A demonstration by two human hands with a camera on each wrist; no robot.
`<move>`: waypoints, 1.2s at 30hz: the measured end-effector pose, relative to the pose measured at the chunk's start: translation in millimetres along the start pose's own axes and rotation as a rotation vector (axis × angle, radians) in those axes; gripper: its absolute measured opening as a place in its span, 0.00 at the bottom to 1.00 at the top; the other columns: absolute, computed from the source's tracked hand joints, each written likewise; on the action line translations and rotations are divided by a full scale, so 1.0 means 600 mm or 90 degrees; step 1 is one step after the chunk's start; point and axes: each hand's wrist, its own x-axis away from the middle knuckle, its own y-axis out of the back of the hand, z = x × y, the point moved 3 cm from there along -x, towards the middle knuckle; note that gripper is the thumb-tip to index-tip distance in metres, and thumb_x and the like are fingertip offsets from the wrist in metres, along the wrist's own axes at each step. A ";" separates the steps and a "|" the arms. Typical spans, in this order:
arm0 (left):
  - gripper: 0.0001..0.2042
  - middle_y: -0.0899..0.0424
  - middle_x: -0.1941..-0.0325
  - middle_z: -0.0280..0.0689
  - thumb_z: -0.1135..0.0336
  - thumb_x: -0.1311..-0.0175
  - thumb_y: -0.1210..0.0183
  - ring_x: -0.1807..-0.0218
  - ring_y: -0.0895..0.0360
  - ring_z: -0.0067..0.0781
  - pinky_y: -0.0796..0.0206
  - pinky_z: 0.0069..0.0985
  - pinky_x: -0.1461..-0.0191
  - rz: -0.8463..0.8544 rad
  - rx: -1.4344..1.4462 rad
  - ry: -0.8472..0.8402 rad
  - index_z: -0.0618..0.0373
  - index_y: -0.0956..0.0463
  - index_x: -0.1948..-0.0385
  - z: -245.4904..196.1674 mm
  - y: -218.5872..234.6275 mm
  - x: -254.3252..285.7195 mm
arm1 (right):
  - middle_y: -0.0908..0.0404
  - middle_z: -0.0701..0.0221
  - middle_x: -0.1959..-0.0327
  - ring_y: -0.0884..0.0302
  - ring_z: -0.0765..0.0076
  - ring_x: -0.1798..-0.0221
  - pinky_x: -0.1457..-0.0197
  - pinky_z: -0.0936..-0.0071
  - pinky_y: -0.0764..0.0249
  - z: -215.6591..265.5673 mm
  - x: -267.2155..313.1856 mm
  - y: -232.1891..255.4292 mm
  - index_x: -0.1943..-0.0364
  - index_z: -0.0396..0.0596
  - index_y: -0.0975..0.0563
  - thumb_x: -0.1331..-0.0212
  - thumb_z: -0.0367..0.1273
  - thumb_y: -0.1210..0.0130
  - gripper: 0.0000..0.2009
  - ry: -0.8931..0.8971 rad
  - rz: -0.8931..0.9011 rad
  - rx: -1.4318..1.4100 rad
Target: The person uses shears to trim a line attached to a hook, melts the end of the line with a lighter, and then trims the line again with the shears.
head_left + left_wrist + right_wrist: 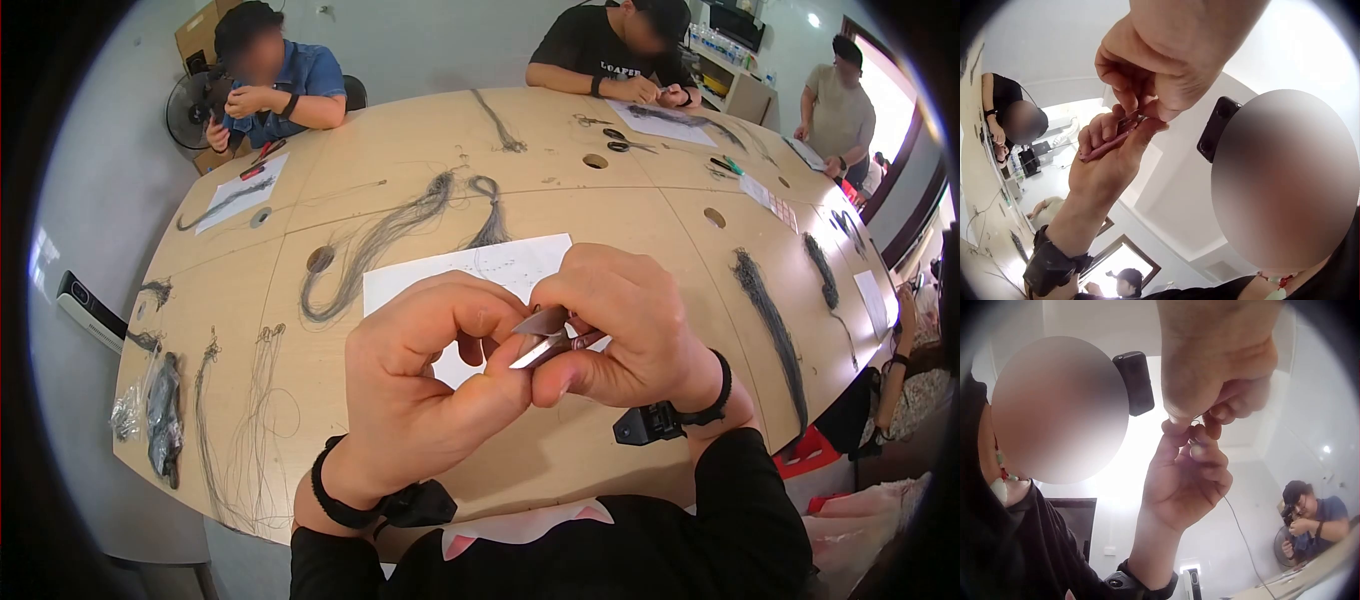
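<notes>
Above a white sheet (400, 285), both hands are raised with fingertips almost meeting. The right hand (635, 325) grips a small silver metal tool (545, 338) with broad tips pointing at the left hand (435, 375). The tool's pinkish handle (1110, 145) runs along the palm of the right hand (1107, 159) in the left wrist view; the left hand (1169, 59) pinches from above. A thin dark strand (1241, 531) hangs from the left hand (1185, 481) in the right wrist view, beneath the right hand (1216, 369). The pinched ends are mostly hidden by fingers.
Long grey fibre bundles (375, 245) lie beyond the sheet; another bundle (775, 335) is at the right. Loose strands (265, 400) and a plastic-wrapped bundle (163, 420) lie left. Black scissors (625, 147) are farther back. Other people sit or stand around the table (560, 440).
</notes>
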 end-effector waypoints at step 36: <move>0.04 0.25 0.77 0.34 0.77 0.60 0.44 0.78 0.34 0.20 0.43 0.15 0.76 -0.009 -0.114 -0.081 0.61 0.29 0.80 -0.005 0.000 -0.002 | 0.34 0.71 0.86 0.35 0.67 0.84 0.84 0.77 0.39 -0.004 0.005 0.004 0.77 0.45 0.29 0.60 0.44 0.43 0.17 -0.009 0.008 0.043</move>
